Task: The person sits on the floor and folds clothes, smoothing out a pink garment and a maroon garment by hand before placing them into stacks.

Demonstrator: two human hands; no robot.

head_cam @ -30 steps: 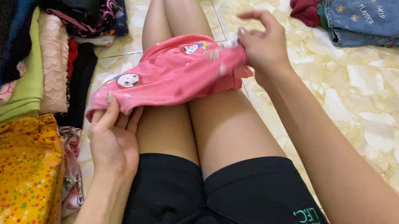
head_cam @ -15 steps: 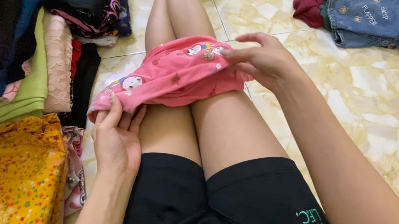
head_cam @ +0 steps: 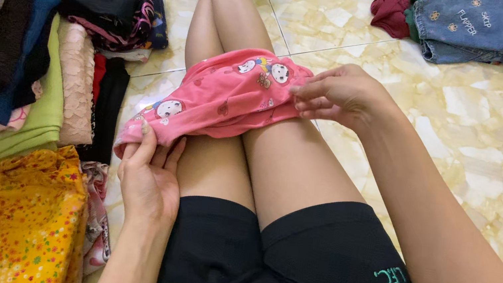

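Head view: a pink garment (head_cam: 221, 100) with cartoon prints is laid across both thighs of the seated person, above the knees and just ahead of the black shorts (head_cam: 286, 261). Its long axis runs diagonally, from the lower left near the left thigh's outer side up to the right, where its far end rests on the right thigh. The lower left corner is pinched by the left hand (head_cam: 150, 176), whose grip is closed on the hem, with thumb over the cloth and fingers beneath. The upper right edge is held by the right hand (head_cam: 339, 95); its grip is nearly closed, fingertips pressed on the fabric's edge. To the left, folded clothes (head_cam: 19, 78) are stacked on the tiled floor (head_cam: 479, 150), with a yellow floral cloth (head_cam: 4, 217) nearest the camera. Denim shorts (head_cam: 491, 28) are seen lying well apart at the upper right. For a neat fold, it is judged that the cloth should be kept taut between both hands, edges matched before pressing flat, and the thighs held level so that nothing slips.
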